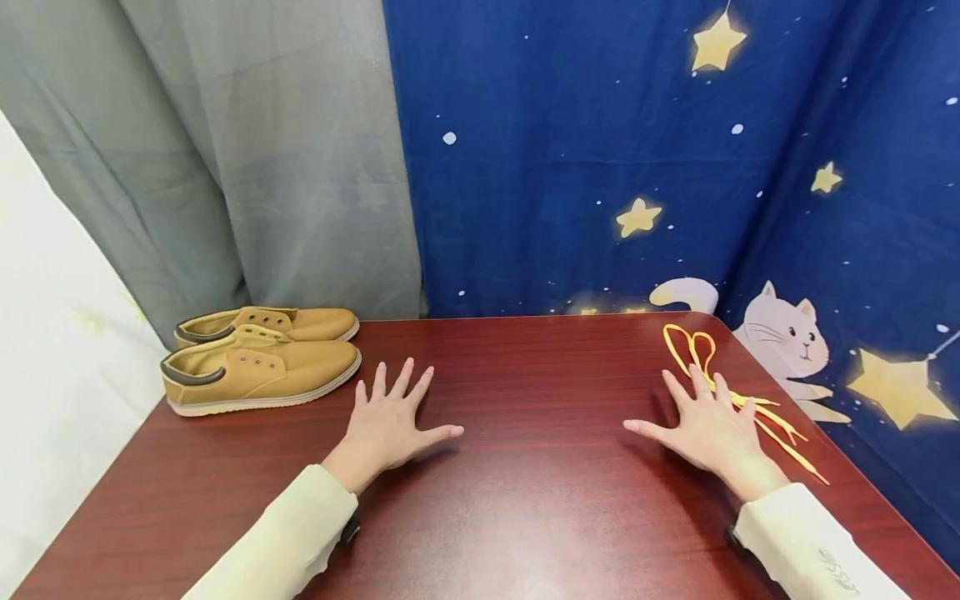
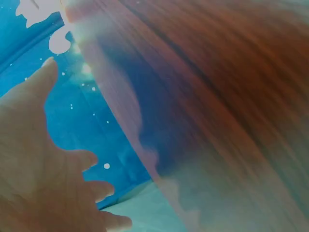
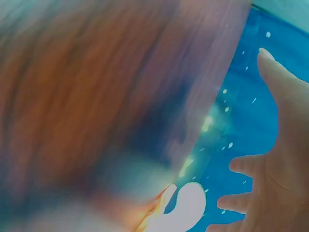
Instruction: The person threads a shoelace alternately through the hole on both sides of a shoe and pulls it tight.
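Your right hand [image 1: 708, 425], fingers spread flat and holding nothing, lies over the laces [image 1: 701, 354], which run away toward the worktop's [image 1: 540, 500] far-right corner, while your left hand [image 1: 390, 425], equally flat and empty, sits nearer the shoes [image 1: 262, 367] at far left.

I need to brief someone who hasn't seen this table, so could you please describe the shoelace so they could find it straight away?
Start at the red-brown table and go to its far right corner, by the cat on the blue curtain. The shoelace lies there, partly under the right hand. It is the only thin yellow looped cord.
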`<act>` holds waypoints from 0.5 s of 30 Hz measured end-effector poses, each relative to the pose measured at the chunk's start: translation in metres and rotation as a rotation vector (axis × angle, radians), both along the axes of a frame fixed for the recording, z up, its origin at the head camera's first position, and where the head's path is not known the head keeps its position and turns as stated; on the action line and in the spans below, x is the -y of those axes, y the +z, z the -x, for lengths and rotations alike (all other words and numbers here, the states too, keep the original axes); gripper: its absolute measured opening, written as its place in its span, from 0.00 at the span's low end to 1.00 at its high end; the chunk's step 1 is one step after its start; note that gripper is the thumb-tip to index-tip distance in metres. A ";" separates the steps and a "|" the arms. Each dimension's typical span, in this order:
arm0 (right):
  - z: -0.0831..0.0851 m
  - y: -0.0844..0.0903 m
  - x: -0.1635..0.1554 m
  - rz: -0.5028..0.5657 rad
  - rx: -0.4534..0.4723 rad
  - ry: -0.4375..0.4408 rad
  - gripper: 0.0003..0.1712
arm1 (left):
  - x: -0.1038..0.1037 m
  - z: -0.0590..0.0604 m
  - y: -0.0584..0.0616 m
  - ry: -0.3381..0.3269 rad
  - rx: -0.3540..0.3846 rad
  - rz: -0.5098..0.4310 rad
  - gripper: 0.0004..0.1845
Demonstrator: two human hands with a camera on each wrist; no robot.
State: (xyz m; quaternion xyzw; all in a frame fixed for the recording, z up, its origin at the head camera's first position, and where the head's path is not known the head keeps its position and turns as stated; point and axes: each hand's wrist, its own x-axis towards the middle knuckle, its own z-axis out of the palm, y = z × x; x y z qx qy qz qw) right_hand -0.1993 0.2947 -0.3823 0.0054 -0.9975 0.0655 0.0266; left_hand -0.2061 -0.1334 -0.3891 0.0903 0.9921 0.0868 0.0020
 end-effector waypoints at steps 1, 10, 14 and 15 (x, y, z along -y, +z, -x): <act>-0.001 -0.002 -0.005 0.005 0.002 -0.002 0.67 | 0.002 -0.001 0.000 -0.003 -0.005 0.004 0.56; -0.010 -0.014 -0.039 0.033 0.025 -0.041 0.65 | 0.026 -0.008 0.005 -0.010 -0.056 0.023 0.51; -0.011 -0.014 -0.047 0.034 0.014 -0.052 0.63 | 0.042 -0.011 0.007 -0.005 -0.100 0.007 0.47; -0.011 -0.014 -0.049 0.032 0.010 -0.056 0.62 | 0.047 -0.012 0.007 -0.005 -0.116 -0.001 0.46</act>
